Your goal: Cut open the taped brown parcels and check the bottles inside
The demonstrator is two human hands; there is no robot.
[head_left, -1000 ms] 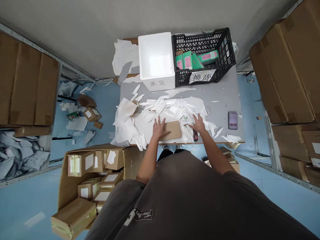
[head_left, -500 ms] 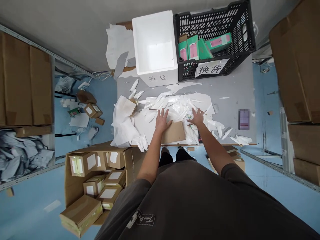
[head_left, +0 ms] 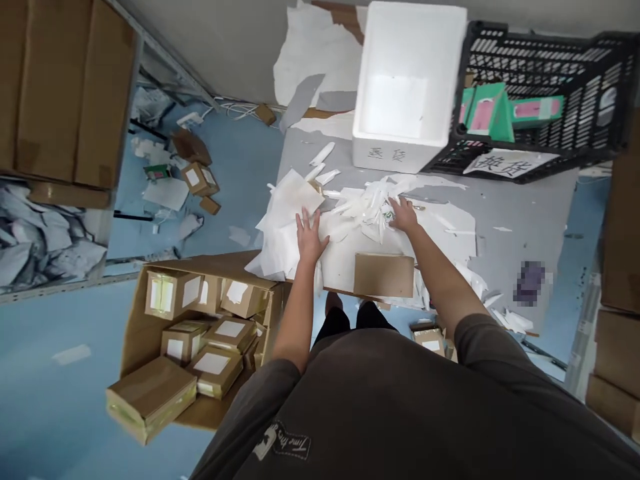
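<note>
My left hand (head_left: 310, 239) lies spread on the white paper scraps (head_left: 345, 217) at the left part of the grey table (head_left: 530, 207), holding nothing. My right hand (head_left: 403, 215) rests at the right end of the scrap heap, its fingers on crumpled white strips beside a small green mark; whether it grips any of them cannot be made out. Between my forearms, a flat brown cardboard box (head_left: 384, 275) lies at the table's front edge. A larger white sheet (head_left: 290, 200) is just left of my left hand.
Behind the scraps stand a white foam box (head_left: 400, 150) and a black crate (head_left: 565, 157) with green-and-pink boxes (head_left: 537, 110). A blurred-out dark object (head_left: 530, 283) lies at the right. A large open carton (head_left: 135, 333) at lower left holds several taped parcels (head_left: 213, 363).
The view has shifted, so the table appears further right. My left hand has moved away from the brown box onto the paper at the left. The scraps are bunched more toward the middle.
</note>
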